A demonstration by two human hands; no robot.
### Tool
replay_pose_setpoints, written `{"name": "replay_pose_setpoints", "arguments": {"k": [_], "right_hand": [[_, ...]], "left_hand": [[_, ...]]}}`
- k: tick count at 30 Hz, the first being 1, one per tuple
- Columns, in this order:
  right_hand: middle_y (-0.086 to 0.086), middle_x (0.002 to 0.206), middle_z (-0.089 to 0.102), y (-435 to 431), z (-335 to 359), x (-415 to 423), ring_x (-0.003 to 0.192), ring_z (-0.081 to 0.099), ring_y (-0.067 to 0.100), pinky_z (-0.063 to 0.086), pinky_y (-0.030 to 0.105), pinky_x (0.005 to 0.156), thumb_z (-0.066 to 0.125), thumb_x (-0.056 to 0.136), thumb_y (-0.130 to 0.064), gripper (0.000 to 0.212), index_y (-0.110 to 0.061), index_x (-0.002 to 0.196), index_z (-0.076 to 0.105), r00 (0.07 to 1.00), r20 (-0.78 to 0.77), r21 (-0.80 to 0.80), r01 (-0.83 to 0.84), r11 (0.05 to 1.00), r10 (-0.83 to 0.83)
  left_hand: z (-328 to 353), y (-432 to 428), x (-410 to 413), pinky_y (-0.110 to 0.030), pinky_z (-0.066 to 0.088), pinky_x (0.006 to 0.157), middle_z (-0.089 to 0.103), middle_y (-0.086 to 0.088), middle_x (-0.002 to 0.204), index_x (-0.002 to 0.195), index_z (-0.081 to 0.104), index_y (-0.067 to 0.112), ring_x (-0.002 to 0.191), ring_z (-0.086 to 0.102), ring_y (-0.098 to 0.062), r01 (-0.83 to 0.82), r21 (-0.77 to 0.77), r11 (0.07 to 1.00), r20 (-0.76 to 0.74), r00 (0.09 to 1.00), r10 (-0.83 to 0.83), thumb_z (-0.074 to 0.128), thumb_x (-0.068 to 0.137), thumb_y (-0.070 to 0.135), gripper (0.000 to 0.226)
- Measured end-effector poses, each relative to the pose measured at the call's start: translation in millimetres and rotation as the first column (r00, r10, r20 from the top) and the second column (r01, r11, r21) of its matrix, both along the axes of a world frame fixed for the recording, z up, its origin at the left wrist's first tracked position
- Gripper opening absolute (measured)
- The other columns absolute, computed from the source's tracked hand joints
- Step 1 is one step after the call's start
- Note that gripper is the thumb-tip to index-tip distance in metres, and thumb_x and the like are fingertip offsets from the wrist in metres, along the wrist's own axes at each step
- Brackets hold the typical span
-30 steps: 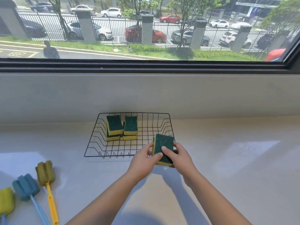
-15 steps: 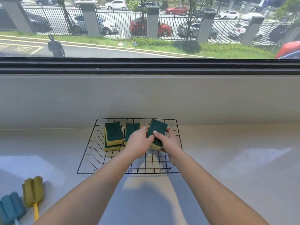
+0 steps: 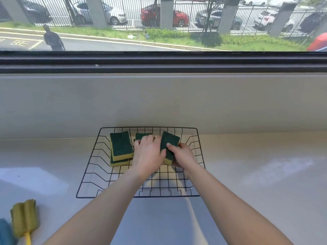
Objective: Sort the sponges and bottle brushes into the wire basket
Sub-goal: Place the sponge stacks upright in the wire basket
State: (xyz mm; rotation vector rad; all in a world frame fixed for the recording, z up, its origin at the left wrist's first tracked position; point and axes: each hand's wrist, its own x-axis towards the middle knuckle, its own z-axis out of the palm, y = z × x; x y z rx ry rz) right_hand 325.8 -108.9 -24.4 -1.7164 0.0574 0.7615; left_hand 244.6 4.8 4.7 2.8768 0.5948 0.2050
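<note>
**While stacked sponges (image 3: 121, 145) fill the wire basket (image 3: 99, 174), bottle brushes (image 3: 24, 216) wait**

As the right hand (image 3: 184, 158) pinches one more sponge (image 3: 170, 142) inside the basket, the left hand (image 3: 148, 156) braces it with its thumb, fingers curled. Both brushes lie unsorted on the counter (image 3: 256, 183).

Middle sponge (image 3: 143, 135) mostly behind left hand (image 3: 148, 156), blue brush (image 3: 5, 232) cut by left edge, yellow brush (image 3: 24, 218) handle cropped

You've got a pale counter (image 3: 256, 174): wire basket (image 3: 177, 196) sits on it near the back wall, w/ yellow bottle brush (image 3: 24, 218) & blue bottle brush (image 3: 5, 232) side by side front-left.
</note>
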Motion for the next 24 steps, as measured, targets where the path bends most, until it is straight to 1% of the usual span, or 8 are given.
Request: {"name": "replay_pose_setpoints", "arguments": {"k": [5,8,10,12,16,19,21,24], "right_hand": [[0.009,0.115,0.070,4,1,1,0.103,0.069,0.028,0.058,0.052,0.092,0.068,0.092,-0.039,0.038,-0.018,0.121,0.056,0.991,0.104,-0.078,-0.077,0.994,0.085],[0.009,0.119,0.067,2,3,0,0.105,0.067,0.028,0.059,0.051,0.089,0.063,0.094,-0.041,0.049,-0.013,0.132,0.049,0.988,0.128,-0.107,-0.067,0.992,0.081],[0.007,0.119,0.063,0,9,-2,0.102,0.065,0.024,0.059,0.041,0.078,0.061,0.095,-0.043,0.057,-0.012,0.138,0.041,0.983,0.161,-0.144,-0.063,0.988,0.086],[0.009,0.120,0.059,-2,15,-5,0.100,0.059,0.022,0.050,0.032,0.071,0.060,0.095,-0.044,0.063,-0.009,0.143,0.038,0.967,0.230,-0.208,-0.062,0.976,0.111],[0.014,0.138,0.055,-11,29,-13,0.114,0.054,0.027,0.040,0.031,0.083,0.061,0.095,-0.041,0.058,-0.007,0.140,0.044,0.913,0.378,-0.289,-0.042,0.956,0.154],[0.014,0.142,0.052,-22,41,-24,0.130,0.049,0.029,0.042,0.034,0.095,0.061,0.095,-0.040,0.059,-0.006,0.141,0.047,0.849,0.473,-0.351,-0.066,0.934,0.237],[0.012,0.149,0.048,-28,51,-34,0.137,0.044,0.029,0.041,0.041,0.109,0.062,0.094,-0.042,0.066,-0.007,0.147,0.043,0.811,0.499,-0.412,-0.088,0.907,0.306],[0.009,0.153,0.046,-35,64,-49,0.139,0.043,0.027,0.040,0.044,0.112,0.062,0.094,-0.044,0.069,-0.012,0.150,0.040,0.794,0.496,-0.440,-0.119,0.890,0.351]], "left_hand": [[2,3,-8,-0.042,0.040,0.100,0.056,-0.002,0.123,0.137,0.048,0.019,0.115,0.050,-0.022,-0.003,-0.066,0.998,0.035,0.999,0.005,0.053,0.091,0.037,0.050],[3,5,-15,-0.042,0.039,0.102,0.055,-0.001,0.125,0.138,0.047,0.019,0.117,0.050,-0.022,0.009,-0.088,0.996,0.044,0.999,-0.005,0.054,0.090,0.036,0.052],[6,6,-20,-0.042,0.039,0.104,0.054,-0.001,0.128,0.141,0.044,0.019,0.120,0.048,-0.021,0.004,-0.097,0.995,0.037,0.999,0.000,0.053,0.091,0.037,0.054],[9,7,-27,-0.043,0.039,0.105,0.053,0.000,0.128,0.142,0.043,0.020,0.121,0.048,-0.021,-0.010,-0.096,0.995,0.029,0.999,0.013,0.052,0.091,0.037,0.055],[18,9,-45,-0.043,0.037,0.107,0.053,-0.002,0.129,0.143,0.042,0.020,0.121,0.047,-0.023,-0.028,-0.083,0.996,0.013,1.000,0.029,0.051,0.091,0.037,0.055],[27,9,-61,-0.043,0.033,0.110,0.050,-0.003,0.135,0.145,0.040,0.021,0.127,0.043,-0.023,-0.055,-0.075,0.996,-0.005,0.998,0.055,0.051,0.091,0.035,0.057],[33,8,-74,-0.043,0.031,0.111,0.048,-0.005,0.138,0.145,0.039,0.021,0.129,0.042,-0.024,-0.070,-0.074,0.995,-0.004,0.998,0.070,0.050,0.091,0.034,0.057],[41,7,-94,-0.043,0.035,0.108,0.050,-0.004,0.133,0.145,0.038,0.021,0.124,0.044,-0.025,-0.077,-0.064,0.995,-0.005,0.997,0.077,0.048,0.091,0.034,0.057]]}}
